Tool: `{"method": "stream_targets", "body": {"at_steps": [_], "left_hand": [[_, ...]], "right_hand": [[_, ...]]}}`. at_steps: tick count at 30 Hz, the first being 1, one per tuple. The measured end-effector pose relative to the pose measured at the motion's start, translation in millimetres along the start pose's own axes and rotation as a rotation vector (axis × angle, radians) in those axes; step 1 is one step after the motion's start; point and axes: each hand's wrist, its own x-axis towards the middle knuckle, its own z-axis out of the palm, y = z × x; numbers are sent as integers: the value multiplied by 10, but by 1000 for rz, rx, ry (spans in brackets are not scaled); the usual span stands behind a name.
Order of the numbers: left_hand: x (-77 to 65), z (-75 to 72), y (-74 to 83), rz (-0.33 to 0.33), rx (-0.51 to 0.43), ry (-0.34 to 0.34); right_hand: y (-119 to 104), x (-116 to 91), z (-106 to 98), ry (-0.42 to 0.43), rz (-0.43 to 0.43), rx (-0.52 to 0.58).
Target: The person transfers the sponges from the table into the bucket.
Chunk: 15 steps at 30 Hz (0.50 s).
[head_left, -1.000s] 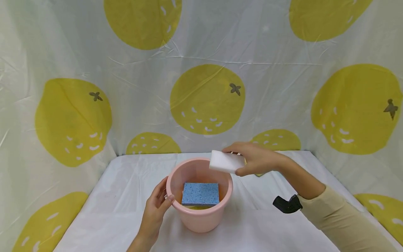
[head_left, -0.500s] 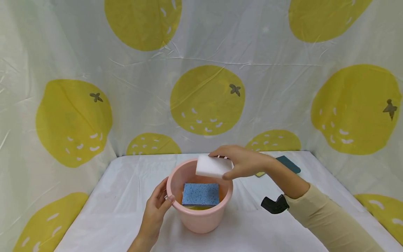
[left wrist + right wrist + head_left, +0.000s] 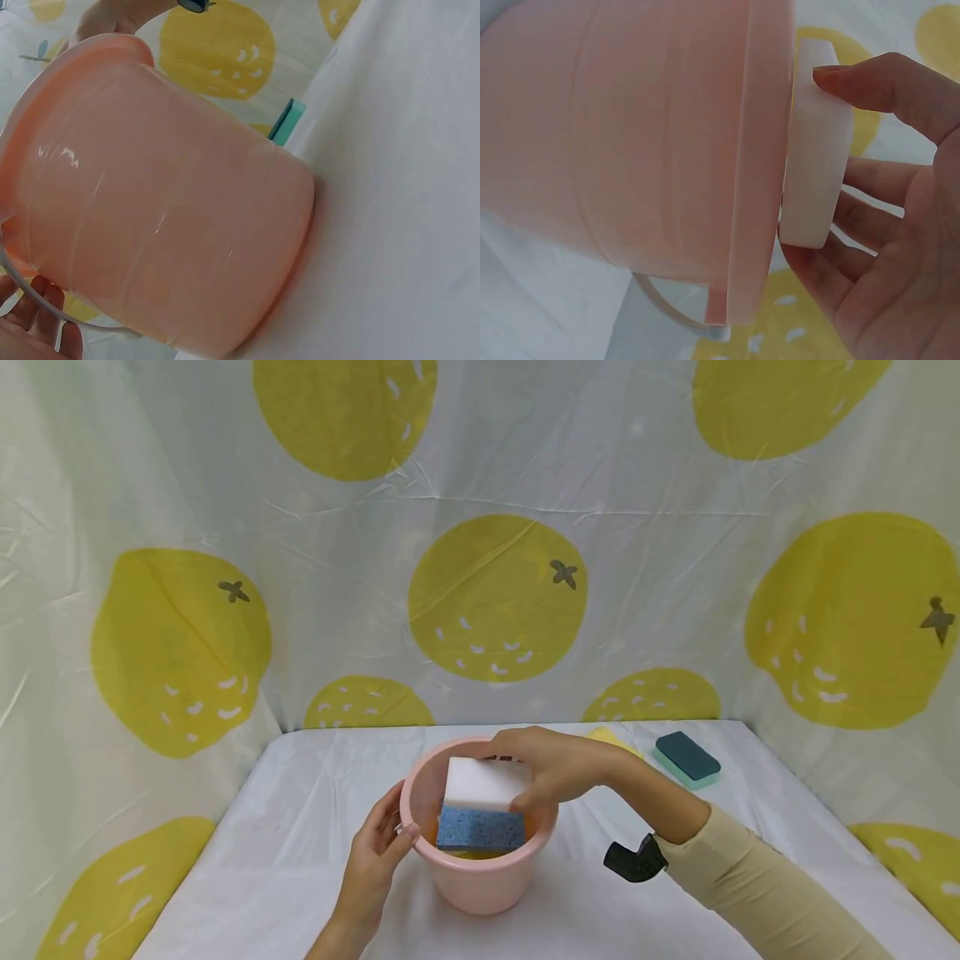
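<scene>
Head: white rectangular foam block (image 3: 486,783), pinched in right hand (image 3: 551,767), above blue rectangular sponge (image 3: 480,832) inside pink round plastic bucket (image 3: 482,887); left hand (image 3: 372,847) gripping bucket's rim; green two-tone sponge (image 3: 686,758) on white-covered table (image 3: 600,914). Left wrist: bucket, curved pale handle (image 3: 97,328) beside left hand. Right wrist: block clamped between thumb and fingers (image 3: 874,221).

Head view: moderately bright, diffuse illumination; direction of the source cannot be determined. Faint, soft-edged shadow on the white cloth-covered counter (image 3: 300,868) around the base of the round pink plastic bucket (image 3: 483,887). Slight sheen along creases of the white lemon-print curtain (image 3: 337,585). Surface texture of the white rectangular foam sponge (image 3: 486,781) washed out. Wrist views: dimmer, colours muted, detail soft. Left wrist view: small glare spots on the bucket wall.
</scene>
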Motion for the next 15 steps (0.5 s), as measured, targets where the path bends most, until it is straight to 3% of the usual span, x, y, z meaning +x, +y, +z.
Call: {"method": "stream_targets", "body": {"at_steps": [7, 15], "left_hand": [[8, 15, 14, 1, -5, -5], [-18, 9, 13, -4, -4, -5]], "right_hand": [[-21, 43, 102, -57, -43, 41], [-29, 95, 209, -101, -77, 16]]}}
